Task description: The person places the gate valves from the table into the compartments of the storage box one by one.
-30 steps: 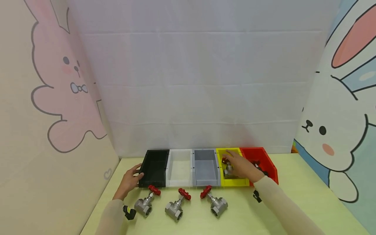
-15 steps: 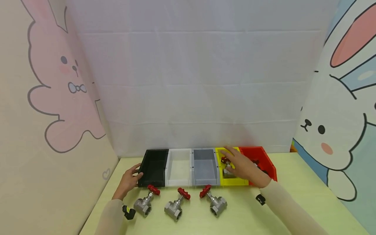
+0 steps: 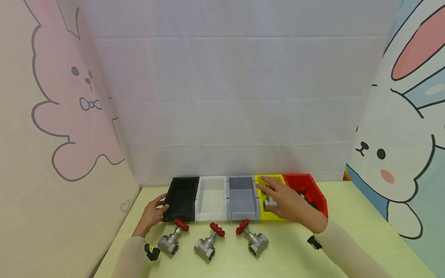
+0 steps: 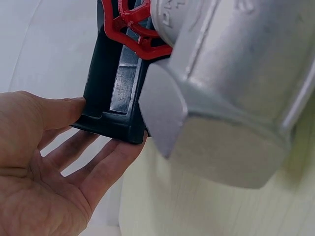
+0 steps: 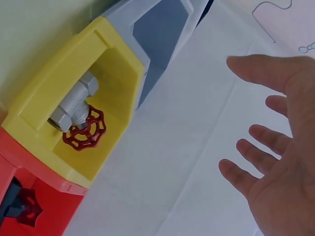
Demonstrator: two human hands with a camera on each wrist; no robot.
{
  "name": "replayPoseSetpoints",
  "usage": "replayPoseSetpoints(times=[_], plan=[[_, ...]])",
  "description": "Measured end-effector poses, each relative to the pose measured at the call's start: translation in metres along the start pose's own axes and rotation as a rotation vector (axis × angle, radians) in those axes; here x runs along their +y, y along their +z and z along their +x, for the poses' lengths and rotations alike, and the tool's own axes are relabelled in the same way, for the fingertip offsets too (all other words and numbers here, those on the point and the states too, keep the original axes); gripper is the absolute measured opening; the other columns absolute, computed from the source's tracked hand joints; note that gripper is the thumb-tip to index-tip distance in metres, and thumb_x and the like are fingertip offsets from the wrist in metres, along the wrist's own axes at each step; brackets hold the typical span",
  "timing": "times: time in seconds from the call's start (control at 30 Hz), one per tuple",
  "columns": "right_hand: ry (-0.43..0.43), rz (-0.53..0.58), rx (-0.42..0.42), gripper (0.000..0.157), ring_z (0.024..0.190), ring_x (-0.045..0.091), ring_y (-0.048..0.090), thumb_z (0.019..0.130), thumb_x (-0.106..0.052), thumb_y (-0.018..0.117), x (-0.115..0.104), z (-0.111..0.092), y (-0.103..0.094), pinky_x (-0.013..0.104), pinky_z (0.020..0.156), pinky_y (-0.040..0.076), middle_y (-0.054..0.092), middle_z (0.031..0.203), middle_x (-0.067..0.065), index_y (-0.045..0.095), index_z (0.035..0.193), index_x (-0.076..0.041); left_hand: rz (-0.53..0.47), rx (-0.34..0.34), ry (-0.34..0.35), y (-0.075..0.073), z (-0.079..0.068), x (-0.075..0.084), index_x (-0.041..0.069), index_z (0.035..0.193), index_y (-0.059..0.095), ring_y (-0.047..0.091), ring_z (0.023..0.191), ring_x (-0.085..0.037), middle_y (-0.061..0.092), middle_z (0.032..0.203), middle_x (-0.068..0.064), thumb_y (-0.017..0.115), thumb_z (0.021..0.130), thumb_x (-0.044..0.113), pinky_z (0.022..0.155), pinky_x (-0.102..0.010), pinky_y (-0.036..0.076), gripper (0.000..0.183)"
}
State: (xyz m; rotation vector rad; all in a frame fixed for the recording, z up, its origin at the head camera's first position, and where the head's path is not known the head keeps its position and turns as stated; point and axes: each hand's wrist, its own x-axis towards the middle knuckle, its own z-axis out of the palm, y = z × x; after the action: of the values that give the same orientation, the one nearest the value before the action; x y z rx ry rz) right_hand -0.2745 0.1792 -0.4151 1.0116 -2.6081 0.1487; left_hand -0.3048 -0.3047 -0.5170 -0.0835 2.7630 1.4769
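At the row's left end, my left hand (image 3: 151,216) grips the side of the black bin (image 3: 180,200). The left wrist view has the thumb on the bin's edge and the fingers around its outside. My right hand (image 3: 290,203) is over the yellow bin (image 3: 274,217), fingers spread and holding nothing. Inside that bin lies a steel valve (image 5: 75,105) with a red handwheel (image 5: 87,132), partly hidden by the hand in the head view. Three similar valves lie in front of the bins: left valve (image 3: 169,244), middle valve (image 3: 206,248), right valve (image 3: 258,244).
Between the black and yellow bins stand a white bin (image 3: 213,199) and a grey bin (image 3: 242,200). The red bin (image 3: 321,199) at the right end holds dark valves with red handwheels (image 5: 30,209). A white cloth (image 3: 229,116) hangs behind the table (image 3: 361,216).
My right hand has lifted off the valve in the yellow bin and drawn back slightly toward the front right, fingers spread. The left hand has stayed on the black bin.
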Motion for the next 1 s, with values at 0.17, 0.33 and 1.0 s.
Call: replayPoseSetpoints(times=[0.17, 0.33, 1.0], plan=[[-0.077, -0.013, -0.058, 0.082, 0.130, 0.021, 0.042, 0.074, -0.030, 0.078, -0.009, -0.004, -0.005, 0.032, 0.091, 0.051, 0.029, 0.152, 0.002, 0.034, 0.144, -0.029, -0.004, -0.001, 0.001, 0.000, -0.001, 0.000, 0.018, 0.146, 0.031, 0.054, 0.116, -0.042, 0.042, 0.140, -0.028, 0.051, 0.096, 0.019, 0.071, -0.037, 0.057, 0.054], [-0.119, -0.013, -0.157, 0.097, 0.137, 0.023, 0.034, 0.067, -0.039, 0.082, -0.018, -0.005, -0.006, 0.040, 0.100, 0.046, 0.021, 0.156, -0.002, 0.028, 0.147, -0.032, -0.010, -0.006, 0.006, 0.000, -0.001, 0.001, 0.018, 0.146, 0.031, 0.055, 0.115, -0.041, 0.043, 0.139, -0.028, 0.051, 0.096, 0.019, 0.073, -0.038, 0.057, 0.053], [-0.162, 0.085, -0.325, 0.117, 0.143, 0.028, 0.022, 0.057, -0.052, 0.082, -0.040, -0.007, 0.014, 0.055, 0.104, 0.036, 0.008, 0.159, -0.002, 0.012, 0.149, -0.038, 0.002, 0.000, 0.018, 0.000, 0.000, 0.000, 0.016, 0.146, 0.032, 0.058, 0.111, -0.040, 0.044, 0.137, -0.029, 0.051, 0.096, 0.018, 0.071, -0.038, 0.057, 0.054]])
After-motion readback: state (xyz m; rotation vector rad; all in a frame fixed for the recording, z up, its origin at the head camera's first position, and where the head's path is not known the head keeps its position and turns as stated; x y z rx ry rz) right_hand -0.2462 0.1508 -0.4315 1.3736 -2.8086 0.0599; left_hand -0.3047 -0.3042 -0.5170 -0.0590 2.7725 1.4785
